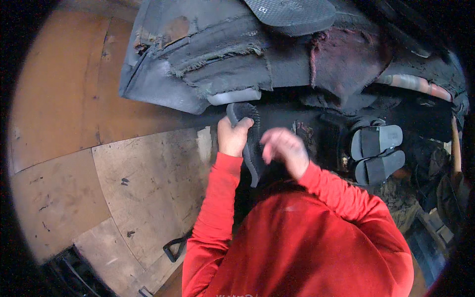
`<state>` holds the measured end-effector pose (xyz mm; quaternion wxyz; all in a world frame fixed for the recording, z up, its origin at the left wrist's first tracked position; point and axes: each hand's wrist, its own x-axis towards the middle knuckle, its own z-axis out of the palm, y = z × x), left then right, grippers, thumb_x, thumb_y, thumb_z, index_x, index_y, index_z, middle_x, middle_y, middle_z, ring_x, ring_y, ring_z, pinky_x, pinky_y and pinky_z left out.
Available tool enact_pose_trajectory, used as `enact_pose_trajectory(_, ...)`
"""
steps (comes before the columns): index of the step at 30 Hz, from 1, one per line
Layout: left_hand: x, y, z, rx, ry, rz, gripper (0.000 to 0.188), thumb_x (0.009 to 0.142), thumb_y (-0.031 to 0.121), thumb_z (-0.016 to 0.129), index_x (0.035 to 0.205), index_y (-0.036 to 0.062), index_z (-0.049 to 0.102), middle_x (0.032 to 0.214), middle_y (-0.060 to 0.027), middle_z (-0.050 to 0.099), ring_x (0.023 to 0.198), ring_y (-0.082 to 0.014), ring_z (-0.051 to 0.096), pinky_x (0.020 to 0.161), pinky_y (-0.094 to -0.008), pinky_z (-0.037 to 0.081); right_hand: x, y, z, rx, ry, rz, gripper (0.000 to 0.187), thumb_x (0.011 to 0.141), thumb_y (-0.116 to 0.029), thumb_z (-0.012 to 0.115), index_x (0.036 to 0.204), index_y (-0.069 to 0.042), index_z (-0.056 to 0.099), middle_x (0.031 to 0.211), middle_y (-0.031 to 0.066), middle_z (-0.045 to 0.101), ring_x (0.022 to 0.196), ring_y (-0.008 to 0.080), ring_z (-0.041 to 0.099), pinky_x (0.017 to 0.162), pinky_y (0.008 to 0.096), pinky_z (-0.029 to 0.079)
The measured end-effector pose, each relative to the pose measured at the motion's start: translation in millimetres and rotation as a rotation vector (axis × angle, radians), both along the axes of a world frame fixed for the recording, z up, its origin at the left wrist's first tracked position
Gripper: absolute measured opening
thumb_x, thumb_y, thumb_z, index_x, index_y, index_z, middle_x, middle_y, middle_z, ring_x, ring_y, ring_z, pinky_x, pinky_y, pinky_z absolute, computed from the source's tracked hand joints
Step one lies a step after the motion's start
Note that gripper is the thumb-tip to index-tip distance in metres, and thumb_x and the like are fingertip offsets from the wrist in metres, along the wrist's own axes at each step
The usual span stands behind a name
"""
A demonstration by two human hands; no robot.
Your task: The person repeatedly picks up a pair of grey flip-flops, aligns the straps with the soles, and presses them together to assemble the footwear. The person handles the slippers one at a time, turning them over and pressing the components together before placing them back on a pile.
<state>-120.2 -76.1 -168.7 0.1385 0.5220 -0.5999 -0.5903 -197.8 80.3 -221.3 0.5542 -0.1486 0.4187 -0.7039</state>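
Left hand (232,136) is wrapped around a dark sandal sole (250,143), fingers curled over its upper end, thumb side toward the body. The sole stands on edge, running from just under the torn grey fabric (208,59) down to the red sweater (307,237) at chest level. Right hand (284,148) is blurred, fingers bent loosely, just right of the sole and near its edge; cannot tell if it touches or pinches anything. Both sleeves are red.

The torn grey fabric, frayed at its edges, drapes over the top of the view, with another dark sole (292,12) lying on it, tread up. Right of the hands, a pair of black slide sandals (377,153) sits side by side, well apart from the held sole. A pinkish pipe (413,83) runs at upper right. The plywood floor (123,183), scuffed, fills the left. A black handle (173,247) lies on the floor near the left elbow.
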Motion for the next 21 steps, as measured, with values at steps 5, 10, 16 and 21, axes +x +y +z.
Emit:
enact_pose_trajectory(5,3.7,24.1,-15.5,-0.181,0.394,0.203,0.027,0.079,-0.001,0.071,0.106,0.0001,0.069,0.102,-0.0058,0.07,0.09,-0.0161,0.064,0.085,-0.0295,0.049,31.3,18.3,-18.0,0.386,-0.956,0.645,0.077,0.096,-0.068,0.038,0.133,-0.001,0.049,0.106,0.0202,0.068,0.094,0.0333,0.069,0.084,0.046,0.056)
enact_pose_trajectory(10,13.7,52.1,-4.5,0.101,0.641,0.411,0.046,0.079,-0.009,0.07,0.123,-0.0002,0.061,0.116,-0.0081,0.066,0.106,-0.0192,0.062,0.096,-0.0333,0.047,-23.3,-28.3,-71.0,0.034,-0.784,-0.272,0.056,0.103,-0.05,0.039,0.123,0.0,0.055,0.119,0.0181,0.066,0.111,0.0305,0.064,0.101,0.0428,0.048)
enact_pose_trajectory(16,52.1,63.2,43.4,0.03,0.707,0.433,0.054,0.076,-0.01,0.065,0.128,0.0011,0.056,0.126,-0.0115,0.061,0.115,-0.0257,0.059,0.105,-0.0413,0.042,-13.8,-67.7,-29.0,-0.127,-0.863,-0.081,0.038,0.104,-0.034,0.046,0.125,-0.005,0.057,0.128,0.014,0.063,0.12,0.0292,0.06,0.106,0.0463,0.044)
enact_pose_trajectory(21,112.1,84.7,58.1,-0.101,0.657,0.454,0.056,0.074,-0.011,0.068,0.128,-0.0015,0.057,0.124,-0.0111,0.064,0.114,-0.0233,0.061,0.103,-0.0374,0.044,20.8,-75.9,2.8,-0.15,-0.91,0.079,0.037,0.103,-0.033,0.049,0.127,-0.005,0.056,0.127,0.0124,0.064,0.119,0.0273,0.06,0.105,0.0455,0.045)
